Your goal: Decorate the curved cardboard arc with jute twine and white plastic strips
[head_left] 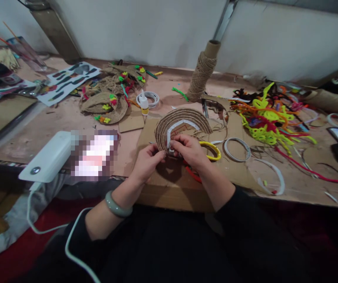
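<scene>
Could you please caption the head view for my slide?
Left hand and right hand hold a curved twine piece over cardboard.

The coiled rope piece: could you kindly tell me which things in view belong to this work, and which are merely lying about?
Likely part of the work: coiled rope piece, white strip along its inner edge, rope spool, perhaps glue bottle.
Apparently just lying about: power bank, painted sheet, dark jar.
</scene>
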`<state>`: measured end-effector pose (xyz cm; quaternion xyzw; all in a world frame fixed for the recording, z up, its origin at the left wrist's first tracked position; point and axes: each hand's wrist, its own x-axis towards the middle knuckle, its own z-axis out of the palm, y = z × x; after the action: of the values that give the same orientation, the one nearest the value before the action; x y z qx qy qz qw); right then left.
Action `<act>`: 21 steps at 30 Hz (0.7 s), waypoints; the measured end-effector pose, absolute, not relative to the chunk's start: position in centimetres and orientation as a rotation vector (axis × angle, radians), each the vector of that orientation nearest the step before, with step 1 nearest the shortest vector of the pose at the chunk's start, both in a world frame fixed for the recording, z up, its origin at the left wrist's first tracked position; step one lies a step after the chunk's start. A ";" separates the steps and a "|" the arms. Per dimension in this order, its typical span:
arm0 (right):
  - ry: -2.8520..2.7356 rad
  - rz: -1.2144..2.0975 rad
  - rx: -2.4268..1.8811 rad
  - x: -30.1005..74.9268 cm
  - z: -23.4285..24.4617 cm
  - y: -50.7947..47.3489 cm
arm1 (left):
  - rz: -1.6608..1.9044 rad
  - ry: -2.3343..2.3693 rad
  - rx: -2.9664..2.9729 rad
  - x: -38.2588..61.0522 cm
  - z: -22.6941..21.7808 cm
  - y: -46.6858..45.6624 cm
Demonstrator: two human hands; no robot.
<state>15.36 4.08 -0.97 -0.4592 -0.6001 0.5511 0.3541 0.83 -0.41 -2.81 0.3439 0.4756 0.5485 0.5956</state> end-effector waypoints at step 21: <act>-2.014 0.499 -1.151 18.5 2.6 4.4 | 1.359 1.032 0.588 0.4 -2.1 -0.4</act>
<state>18.47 4.45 2.56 -0.4497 -0.7868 0.1951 0.3750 0.38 -0.41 -2.14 0.2555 0.4486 0.5910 0.6198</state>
